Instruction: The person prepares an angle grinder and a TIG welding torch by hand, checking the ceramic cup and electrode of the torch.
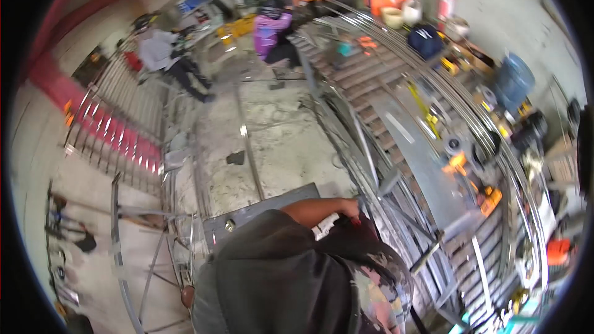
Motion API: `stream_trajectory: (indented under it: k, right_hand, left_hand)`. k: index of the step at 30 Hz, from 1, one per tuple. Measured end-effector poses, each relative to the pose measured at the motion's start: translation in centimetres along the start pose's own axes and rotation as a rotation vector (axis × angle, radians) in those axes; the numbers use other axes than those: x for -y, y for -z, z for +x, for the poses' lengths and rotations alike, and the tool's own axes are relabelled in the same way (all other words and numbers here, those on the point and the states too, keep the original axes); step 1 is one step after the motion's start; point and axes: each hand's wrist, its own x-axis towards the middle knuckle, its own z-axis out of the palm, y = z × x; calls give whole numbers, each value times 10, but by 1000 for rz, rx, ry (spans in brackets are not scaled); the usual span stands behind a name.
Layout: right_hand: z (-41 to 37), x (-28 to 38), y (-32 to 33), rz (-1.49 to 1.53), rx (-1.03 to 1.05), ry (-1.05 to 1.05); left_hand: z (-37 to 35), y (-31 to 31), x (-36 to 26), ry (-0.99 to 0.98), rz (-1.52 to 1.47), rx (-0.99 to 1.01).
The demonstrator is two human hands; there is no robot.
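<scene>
A bare forearm reaches rightward from a dark sleeve, and I take its hand for my left hand (351,207). Its fingers look closed, close against dark cloth (349,232) with a bit of red in it; what they hold, if anything, is hidden. My black top (278,278) fills the bottom middle, with camouflage cloth (380,291) to its right. Just beyond the forearm lies a dark flat plate (288,198) with a small shiny round piece (230,225) on it. My right hand does not show.
At right, a slatted metal bench holds long shiny tubes (458,96), a sheet of metal (414,161) and orange power tools (492,201). A metal frame (117,235) stands at left. Two people, one in purple (267,34), one in grey (156,49), are further back.
</scene>
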Motion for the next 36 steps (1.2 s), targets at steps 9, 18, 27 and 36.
stream_trajectory:
  k: [9, 18, 27, 36]
  right_hand:
    - [28, 81, 49, 506, 129, -626]
    - [24, 178, 65, 667, 445, -585]
    - [5, 236, 37, 572, 648, -215]
    - [6, 243, 32, 609, 691, -143]
  left_hand:
    - [21, -2, 2, 145, -614, 123]
    - [22, 39, -194, -137, 277, 181]
    - [48, 51, -360, -462, 447, 111]
    - [83, 35, -360, -657, 491, 64]
